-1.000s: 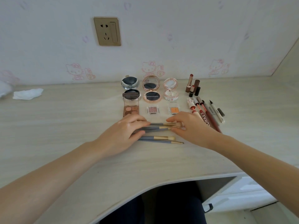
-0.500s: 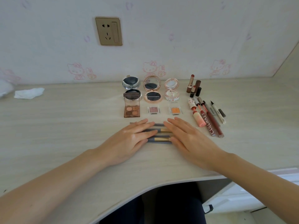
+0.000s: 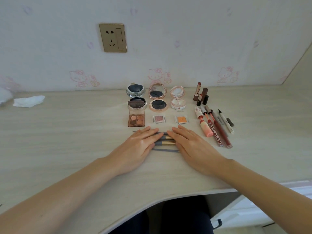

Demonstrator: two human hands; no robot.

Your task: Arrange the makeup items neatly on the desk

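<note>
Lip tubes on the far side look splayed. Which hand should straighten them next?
Right, probably. The right hand lies flat on the brushes, directly beside the lip tubes. The left hand would have to cross over it.

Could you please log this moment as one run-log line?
left hand: flat on brushes | right hand: flat on brushes | phase: aligning brushes on desk

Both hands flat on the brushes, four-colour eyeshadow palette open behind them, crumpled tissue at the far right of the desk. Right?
Not quite. The head view shows the crumpled tissue at the far left of the desk, not the right. The rest holds: left hand and right hand lie flat on the brushes, with the open eyeshadow palette behind them.
</note>
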